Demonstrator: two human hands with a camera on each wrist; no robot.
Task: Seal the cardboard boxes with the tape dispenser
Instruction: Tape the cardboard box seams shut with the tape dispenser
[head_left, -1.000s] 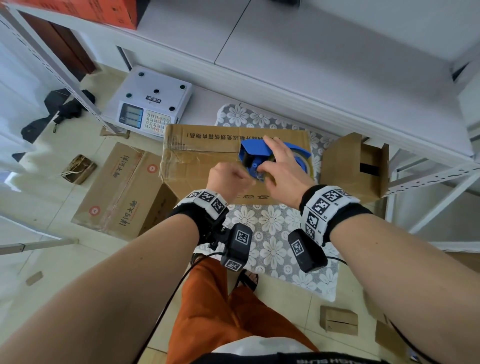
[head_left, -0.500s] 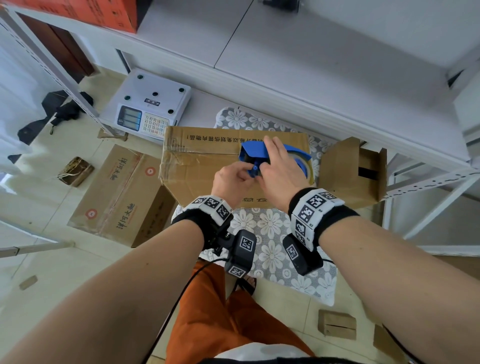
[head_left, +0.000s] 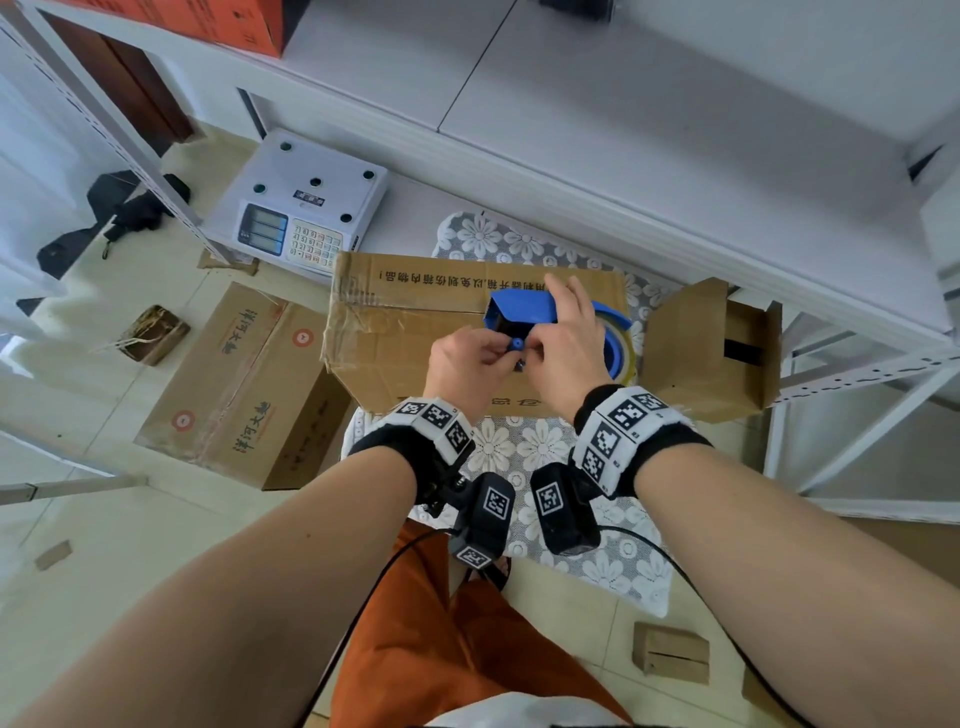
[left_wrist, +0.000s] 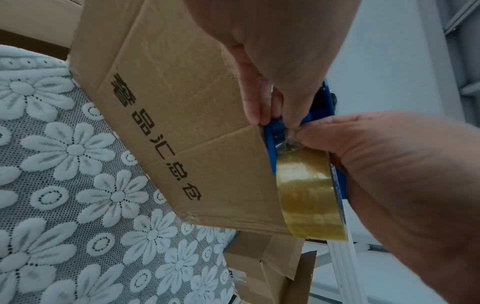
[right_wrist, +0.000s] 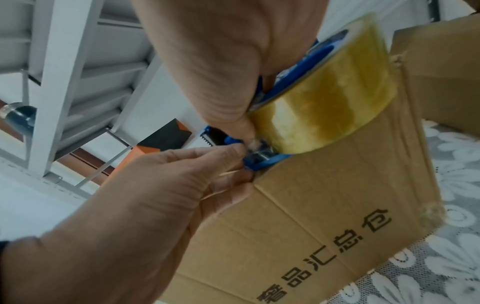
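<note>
A brown cardboard box (head_left: 410, 327) with printed characters lies on a floral mat (head_left: 540, 447). On its top, near the front edge, sits a blue tape dispenser (head_left: 524, 309) with a yellowish tape roll (left_wrist: 309, 195). My right hand (head_left: 550, 332) grips the dispenser from above, thumb down at its front by the roll (right_wrist: 324, 98). My left hand (head_left: 493, 353) pinches the crinkled loose tape end (left_wrist: 288, 135) at the dispenser's front, just above the box's edge (right_wrist: 262, 179). The dispenser's toothed blade (right_wrist: 207, 137) shows behind the fingers.
A small open cardboard box (head_left: 706, 348) stands right of the main box. A weighing scale (head_left: 306, 218) sits behind on the left. A large sealed carton (head_left: 244, 384) lies on the floor at left, and a white shelf (head_left: 623, 130) runs overhead.
My left hand has come from beside the dispenser to its front and now pinches the tape end. The right hand keeps its hold on the dispenser.
</note>
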